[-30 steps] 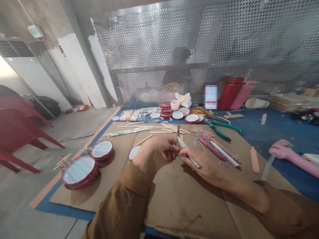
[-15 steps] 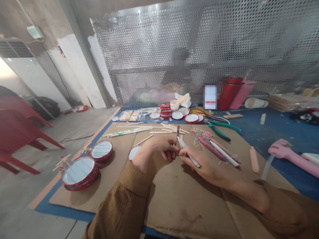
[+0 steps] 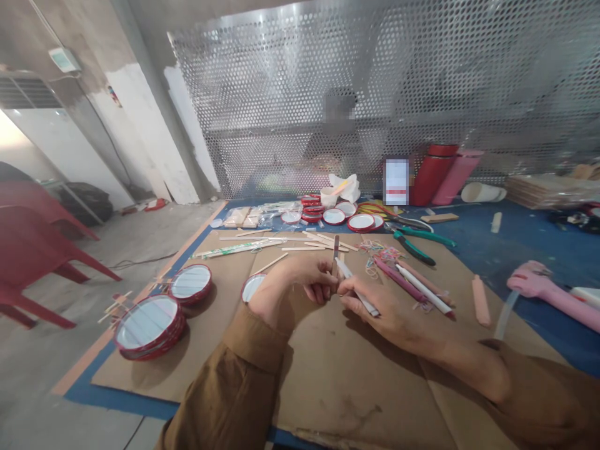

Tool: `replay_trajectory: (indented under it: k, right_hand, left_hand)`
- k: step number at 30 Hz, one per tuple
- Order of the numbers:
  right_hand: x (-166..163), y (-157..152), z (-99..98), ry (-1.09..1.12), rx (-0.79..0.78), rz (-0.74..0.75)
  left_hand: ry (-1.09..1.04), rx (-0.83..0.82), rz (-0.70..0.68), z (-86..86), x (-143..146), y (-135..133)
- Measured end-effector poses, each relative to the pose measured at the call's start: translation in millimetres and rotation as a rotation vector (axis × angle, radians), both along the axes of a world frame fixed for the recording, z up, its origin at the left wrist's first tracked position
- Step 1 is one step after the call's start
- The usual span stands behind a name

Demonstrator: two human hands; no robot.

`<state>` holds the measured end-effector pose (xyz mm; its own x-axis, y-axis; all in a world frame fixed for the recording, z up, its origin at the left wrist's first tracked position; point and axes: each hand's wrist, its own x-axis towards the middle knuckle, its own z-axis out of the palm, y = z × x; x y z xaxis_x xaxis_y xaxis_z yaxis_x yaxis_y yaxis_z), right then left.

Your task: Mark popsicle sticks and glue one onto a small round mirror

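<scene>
Cardboard (image 3: 337,375) covers the near part of the blue tabletop (image 3: 557,340). Above its middle, the left hand (image 3: 315,279) grips a dark brown stick (image 3: 336,245) between closed fingers, with the stick's upper end projecting past them. The right hand (image 3: 370,297) has its fingers wrapped around a white marker (image 3: 344,269), which is tilted with its far end beside the stick; contact between the two cannot be confirmed, as the fingers hide the lower part. The left forearm partly obstructs a red-rimmed disc (image 3: 252,287). At the left, a large red-rimmed stack (image 3: 150,325) sits beside a smaller one (image 3: 190,283). Pale wooden sticks (image 3: 302,249) lie scattered beyond the hands. Tangled rubber bands (image 3: 380,253), a purple marker (image 3: 398,279) and a second white pen (image 3: 424,289) lie near the right hand, with teal-handled pliers (image 3: 415,251) behind them. A pink glue gun (image 3: 529,278) rests farther right. At the rear, a red flask (image 3: 434,178) and a pink flask (image 3: 457,179) stand before a perforated metal panel (image 3: 281,81).
</scene>
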<state>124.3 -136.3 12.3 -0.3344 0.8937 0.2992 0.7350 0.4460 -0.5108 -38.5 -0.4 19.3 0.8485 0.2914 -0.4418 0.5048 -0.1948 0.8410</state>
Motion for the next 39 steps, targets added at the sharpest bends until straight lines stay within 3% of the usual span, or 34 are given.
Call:
replay_trajectory:
  k: [17, 39]
  right_hand:
    - [1.1, 0.0, -5.0, 0.023, 0.009, 0.010]
    - [-1.1, -0.3, -1.7, 0.044, -0.019, 0.002]
  left_hand:
    - [0.039, -0.009, 0.040, 9.6, -1.5, -6.0]
    - [0.012, -0.069, 0.047, 4.5, -3.6, -1.7]
